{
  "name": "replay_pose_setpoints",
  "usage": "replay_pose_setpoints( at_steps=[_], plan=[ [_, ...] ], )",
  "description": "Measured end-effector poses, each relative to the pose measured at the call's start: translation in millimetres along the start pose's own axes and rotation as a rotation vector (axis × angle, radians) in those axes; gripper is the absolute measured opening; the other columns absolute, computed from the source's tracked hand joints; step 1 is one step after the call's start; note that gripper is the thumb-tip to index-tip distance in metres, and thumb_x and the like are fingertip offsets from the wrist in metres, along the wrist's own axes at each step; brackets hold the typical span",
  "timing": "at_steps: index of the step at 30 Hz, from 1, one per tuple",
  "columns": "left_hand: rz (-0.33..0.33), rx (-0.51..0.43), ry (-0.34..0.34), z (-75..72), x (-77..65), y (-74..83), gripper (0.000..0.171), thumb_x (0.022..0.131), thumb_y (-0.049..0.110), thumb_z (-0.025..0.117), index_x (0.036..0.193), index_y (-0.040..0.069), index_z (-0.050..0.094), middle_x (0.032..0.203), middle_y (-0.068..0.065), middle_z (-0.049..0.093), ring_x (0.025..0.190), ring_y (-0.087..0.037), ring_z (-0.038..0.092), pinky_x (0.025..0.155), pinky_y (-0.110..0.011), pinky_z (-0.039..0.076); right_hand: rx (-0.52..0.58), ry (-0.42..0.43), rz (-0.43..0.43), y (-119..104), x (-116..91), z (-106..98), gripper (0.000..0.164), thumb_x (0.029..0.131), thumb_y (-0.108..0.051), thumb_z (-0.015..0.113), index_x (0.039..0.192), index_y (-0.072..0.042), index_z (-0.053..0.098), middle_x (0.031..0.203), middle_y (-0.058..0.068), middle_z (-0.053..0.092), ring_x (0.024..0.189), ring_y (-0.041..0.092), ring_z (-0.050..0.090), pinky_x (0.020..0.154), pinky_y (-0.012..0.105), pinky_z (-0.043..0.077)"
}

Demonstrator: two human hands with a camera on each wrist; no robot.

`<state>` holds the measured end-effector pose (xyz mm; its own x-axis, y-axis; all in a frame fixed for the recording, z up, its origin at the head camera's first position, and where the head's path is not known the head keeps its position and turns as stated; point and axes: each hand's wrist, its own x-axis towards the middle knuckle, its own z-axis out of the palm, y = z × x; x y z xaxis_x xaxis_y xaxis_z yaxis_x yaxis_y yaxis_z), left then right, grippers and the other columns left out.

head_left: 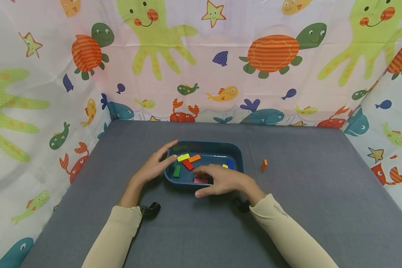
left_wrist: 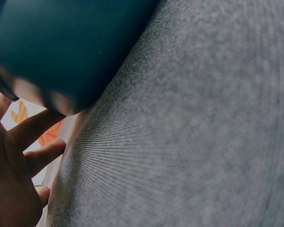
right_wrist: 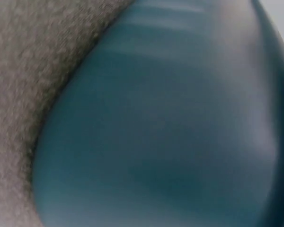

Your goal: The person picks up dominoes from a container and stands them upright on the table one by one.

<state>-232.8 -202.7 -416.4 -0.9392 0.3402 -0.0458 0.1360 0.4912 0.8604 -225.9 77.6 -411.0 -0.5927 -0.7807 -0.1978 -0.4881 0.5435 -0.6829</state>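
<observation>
A dark blue tray (head_left: pixel 207 142) holds several small coloured blocks. My left hand (head_left: pixel 154 165) rests at its left end, with fingers extended along the rim. In the left wrist view, the spread fingers of that left hand (left_wrist: pixel 12 175) lie against the tray's outer wall (left_wrist: pixel 61 52). Over the front rim reaches my right hand (head_left: pixel 221 179), its fingers loosely bent and apart from the thumb. Beneath those fingers lies a pink block (head_left: pixel 200 181), partly hidden. Only the tray's wall (right_wrist: pixel 156 123) fills the right wrist view.
Left in the tray lie a yellow block (head_left: pixel 183 157), an orange block (head_left: pixel 194 158), a red block (head_left: pixel 188 165) and a green block (head_left: pixel 176 171). A blue block (head_left: pixel 230 164) is at its right. Another orange block (head_left: pixel 264 166) stands on the grey table (head_left: pixel 305 186).
</observation>
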Motion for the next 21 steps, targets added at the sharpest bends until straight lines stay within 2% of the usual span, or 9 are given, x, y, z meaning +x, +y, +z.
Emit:
replay_pose_setpoints(
  at_steps=[9,16,21],
  plan=[
    [0.016,-0.012,0.000,0.6,1.2,-1.6,0.060,0.107,0.026,0.053,0.161,0.016,0.030,0.169,-0.013,0.025,0.155,-0.047,0.020,0.121,-0.069,0.019,0.039,-0.049,0.004,-4.2,-4.7,2.1,0.071,0.090,-0.050,0.073,0.148,-0.015,0.051,0.146,-0.001,0.059,0.134,0.018,0.058,0.113,0.044,0.046],
    [0.011,-0.004,-0.004,0.4,0.3,-1.2,0.061,0.107,0.029,0.053,0.162,0.017,0.030,0.169,-0.012,0.024,0.155,-0.046,0.021,0.121,-0.069,0.020,0.090,-0.055,-0.006,-0.7,-6.2,2.7,0.064,0.092,-0.046,0.072,0.146,-0.016,0.054,0.147,-0.002,0.058,0.135,0.020,0.058,0.113,0.046,0.046],
    [0.017,-0.004,0.002,1.7,0.3,-1.7,0.060,0.107,0.027,0.053,0.161,0.017,0.030,0.169,-0.012,0.024,0.155,-0.046,0.020,0.121,-0.068,0.019,0.189,-0.088,-0.001,2.4,-7.0,-0.5,0.062,0.095,-0.042,0.069,0.148,-0.014,0.052,0.149,0.003,0.057,0.137,0.025,0.057,0.113,0.053,0.044]
  ],
)
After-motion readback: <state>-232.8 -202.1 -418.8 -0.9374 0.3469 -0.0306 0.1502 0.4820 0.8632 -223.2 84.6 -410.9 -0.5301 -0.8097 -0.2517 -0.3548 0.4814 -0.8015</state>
